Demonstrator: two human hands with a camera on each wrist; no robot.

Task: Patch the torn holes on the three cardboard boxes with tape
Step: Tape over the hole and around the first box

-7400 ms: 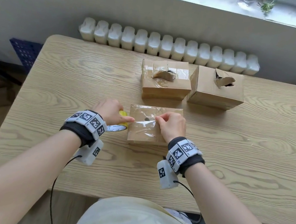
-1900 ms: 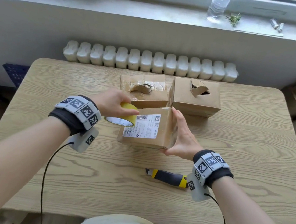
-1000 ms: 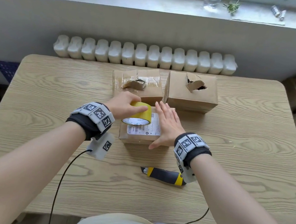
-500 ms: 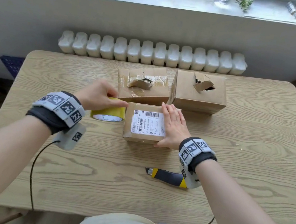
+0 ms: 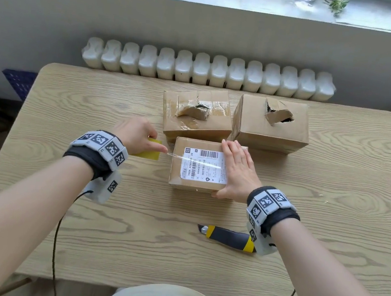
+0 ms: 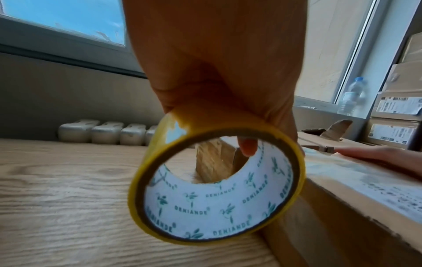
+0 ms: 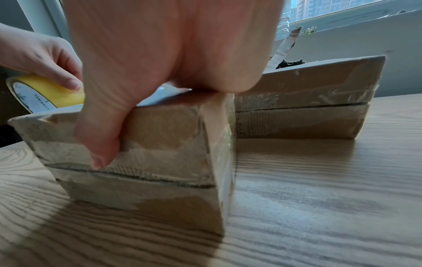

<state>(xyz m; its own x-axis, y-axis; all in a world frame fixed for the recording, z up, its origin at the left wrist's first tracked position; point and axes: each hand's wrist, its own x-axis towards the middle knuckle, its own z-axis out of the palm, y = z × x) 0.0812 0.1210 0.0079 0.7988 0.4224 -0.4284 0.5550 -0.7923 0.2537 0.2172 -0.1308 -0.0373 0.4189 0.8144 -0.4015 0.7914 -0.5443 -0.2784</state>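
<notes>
In the head view, a small cardboard box (image 5: 199, 167) with a white shipping label (image 5: 203, 164) on top sat on the desk (image 5: 84, 232) at the centre. The right hand (image 5: 236, 170) lay flat on the box's 3 o'clock side, fingers straight and pointing to 12 o'clock, thumb down the near face. At 9 o'clock of the box, just beside it, the left hand (image 5: 139, 137) gripped a yellow tape roll (image 5: 147, 151), and a clear strip of tape (image 5: 188, 159) ran from the roll across the label toward the right hand. Toward 12 o'clock stood two more boxes side by side: the left torn box (image 5: 196, 114), with a ragged hole and old tape on top, and the right torn box (image 5: 272, 122), with a torn flap standing up. A yellow and black utility knife (image 5: 227, 238) lay on the desk at 5 o'clock of the labelled box, near the right wrist.

In the left wrist view, the left grip was closed round the tape roll (image 6: 217, 182), one fingertip showing inside its printed white core. The labelled box (image 6: 365, 189) lay at 3 o'clock with the right fingers (image 6: 376, 155) resting on it.

In the right wrist view, the palm pressed the box top (image 7: 146, 148) with the thumb (image 7: 100, 137) flat against the side; the grip was wide. The roll (image 7: 50, 92) and the left hand (image 7: 38, 59) showed at 10 o'clock.
</notes>
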